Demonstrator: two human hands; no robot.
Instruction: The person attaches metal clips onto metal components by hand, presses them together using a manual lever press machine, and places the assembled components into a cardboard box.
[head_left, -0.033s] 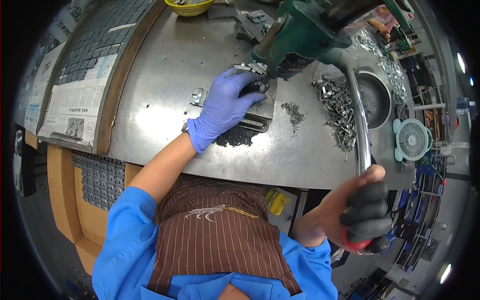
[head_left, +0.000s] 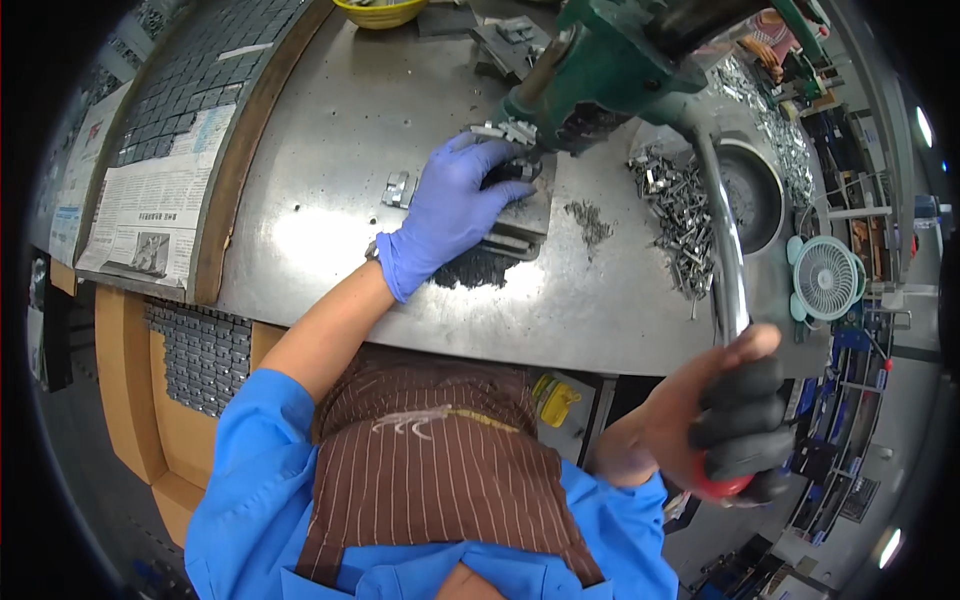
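Note:
My left hand [head_left: 450,205], in a purple glove, is closed round a dark metal block [head_left: 522,172] under the head of a green hand press [head_left: 605,75]. Its fingertips and the far side of the block are partly hidden. Silver metal parts [head_left: 510,130] sit just beyond those fingers, and a steel base plate [head_left: 533,218] lies below. My right hand [head_left: 738,420], with black covers on its fingers, is wrapped round the red-ended grip of the press's steel lever [head_left: 728,245]. A small silver part [head_left: 399,190] lies left of my gloved hand.
Black granules [head_left: 472,270] lie before the base plate. Loose metal pieces [head_left: 680,215] are heaped at the right by a round recess [head_left: 755,195] and a small fan [head_left: 826,277]. A wood-edged tray [head_left: 232,190] borders the left, with a yellow basket [head_left: 382,14] at the back.
My right hand and the lever's grip end have shifted slightly to the right. My left hand keeps its place at the block.

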